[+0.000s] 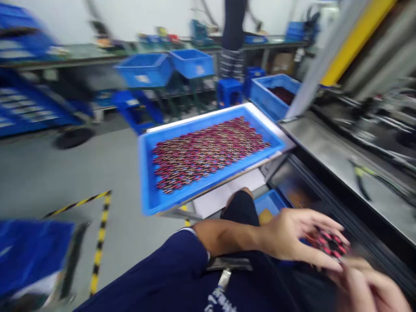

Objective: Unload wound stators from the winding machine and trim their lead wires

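My left hand (300, 238) reaches across my lap to the lower right, its fingers and thumb closed around a small ring-shaped red-and-black part (331, 245). Thin orange-copper strands seem to show beside that part, though blur hides the detail. My right hand (373, 284) is close by at the bottom right corner, fingers curled and bunched near my left thumb tip. What its fingers pinch, if anything, I cannot make out. Ahead of me a shallow blue tray (147, 173) holds many similar red, black and tan parts (208, 151), packed in slanting rows.
On the right runs a metal bench (341, 151) bearing green-handled pliers (359, 177) and machinery. A blue bin (273, 197) sits below, near my knee. Behind the tray stand blue crates (144, 69), stools (230, 91) and a person (234, 26). Striped tape (100, 238) marks the floor.
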`<action>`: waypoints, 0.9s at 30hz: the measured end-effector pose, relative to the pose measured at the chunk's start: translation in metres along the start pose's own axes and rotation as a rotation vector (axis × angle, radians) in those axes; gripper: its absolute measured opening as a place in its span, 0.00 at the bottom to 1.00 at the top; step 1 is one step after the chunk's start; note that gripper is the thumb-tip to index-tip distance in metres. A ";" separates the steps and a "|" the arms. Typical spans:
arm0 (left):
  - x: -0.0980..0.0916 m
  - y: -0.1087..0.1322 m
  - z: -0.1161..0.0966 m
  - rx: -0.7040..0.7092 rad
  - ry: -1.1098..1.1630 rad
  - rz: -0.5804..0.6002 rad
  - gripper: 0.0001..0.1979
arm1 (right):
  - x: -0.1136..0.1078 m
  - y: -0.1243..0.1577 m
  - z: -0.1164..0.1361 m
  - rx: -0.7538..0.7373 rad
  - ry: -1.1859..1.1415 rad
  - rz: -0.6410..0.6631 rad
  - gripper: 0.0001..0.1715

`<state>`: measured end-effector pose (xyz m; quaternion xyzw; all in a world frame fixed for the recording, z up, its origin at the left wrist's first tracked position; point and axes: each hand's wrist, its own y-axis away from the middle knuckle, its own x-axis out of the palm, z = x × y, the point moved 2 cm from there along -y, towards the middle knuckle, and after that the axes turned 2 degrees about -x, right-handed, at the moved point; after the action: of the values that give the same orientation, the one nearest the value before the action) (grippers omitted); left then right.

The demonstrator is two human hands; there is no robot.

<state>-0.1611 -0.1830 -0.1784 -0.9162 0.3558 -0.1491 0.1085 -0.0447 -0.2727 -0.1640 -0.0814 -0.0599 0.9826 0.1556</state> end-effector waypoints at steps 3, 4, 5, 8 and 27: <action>0.002 -0.012 -0.002 -0.010 0.197 0.041 0.28 | -0.022 0.017 -0.002 -0.061 0.053 -0.185 0.10; 0.003 -0.018 -0.005 0.049 0.150 0.043 0.25 | -0.026 0.019 -0.001 -0.068 0.049 -0.185 0.10; 0.005 -0.023 -0.008 0.133 0.073 0.041 0.23 | -0.030 0.019 -0.001 -0.077 0.039 -0.181 0.09; 0.016 -0.031 -0.019 0.447 -0.179 0.032 0.21 | -0.044 0.019 0.008 -0.173 0.029 -0.227 0.05; 0.044 -0.029 -0.022 0.598 -0.341 0.128 0.20 | -0.056 0.022 0.003 -0.267 -0.143 -0.341 0.14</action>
<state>-0.1201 -0.1938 -0.1402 -0.8313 0.3300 -0.0842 0.4393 0.0009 -0.3119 -0.1564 -0.0199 -0.2133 0.9287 0.3028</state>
